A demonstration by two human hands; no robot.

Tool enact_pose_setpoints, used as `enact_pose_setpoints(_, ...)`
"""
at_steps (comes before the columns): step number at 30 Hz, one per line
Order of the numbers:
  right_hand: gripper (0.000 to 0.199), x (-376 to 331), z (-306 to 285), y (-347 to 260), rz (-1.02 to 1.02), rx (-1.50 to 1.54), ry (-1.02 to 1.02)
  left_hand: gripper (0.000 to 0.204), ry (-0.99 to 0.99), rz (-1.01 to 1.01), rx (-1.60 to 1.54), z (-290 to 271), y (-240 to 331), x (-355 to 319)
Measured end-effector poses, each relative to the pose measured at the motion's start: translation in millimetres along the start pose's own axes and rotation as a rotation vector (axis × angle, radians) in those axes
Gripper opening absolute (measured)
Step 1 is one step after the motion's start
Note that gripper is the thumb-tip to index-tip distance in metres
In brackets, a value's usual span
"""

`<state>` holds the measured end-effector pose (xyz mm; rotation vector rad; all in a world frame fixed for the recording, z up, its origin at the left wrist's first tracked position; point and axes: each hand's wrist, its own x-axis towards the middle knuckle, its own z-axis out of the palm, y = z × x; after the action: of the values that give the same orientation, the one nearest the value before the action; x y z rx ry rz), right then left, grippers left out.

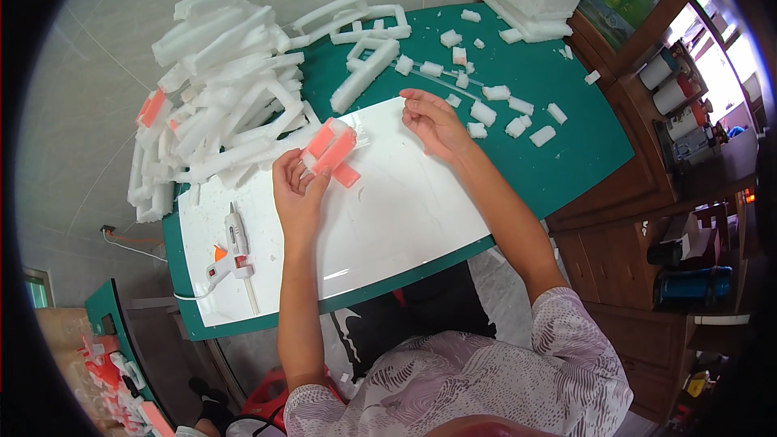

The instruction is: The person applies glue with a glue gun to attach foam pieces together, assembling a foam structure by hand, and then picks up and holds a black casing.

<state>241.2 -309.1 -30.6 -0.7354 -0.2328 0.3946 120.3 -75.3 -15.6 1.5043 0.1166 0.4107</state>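
Foam assembly (334, 152) pinched in your left hand (299, 201) (right hand (435, 124), at its two o'clock, grip unclear): overpressing could snap it!

Free passage over white board (396, 218) between pink foam piece (337, 150) and right hand (433, 123); white foam heap (231, 89) blocks far left, glue gun (236, 247) near left; foam chunks (495, 92) obstruct right of right hand.
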Motion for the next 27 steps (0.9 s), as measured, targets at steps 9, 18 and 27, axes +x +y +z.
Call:
enact_pose_setpoints(9,0.028,-0.7,0.6,-2.3,-0.002,0.011,-0.003,0.053,0.002,-0.018,0.008,1.8,4.5,-1.0)
enact_pose_setpoints(18,0.033,-1.3,2.0,-4.1,0.022,0.031,-0.056,0.054,-0.001,-0.013,-0.006,2.6,4.1,-0.8)
enact_pose_setpoints(27,0.032,-2.6,4.7,-2.7,0.011,0.026,-0.053,0.053,0.004,-0.009,0.010,2.5,4.9,-2.1)
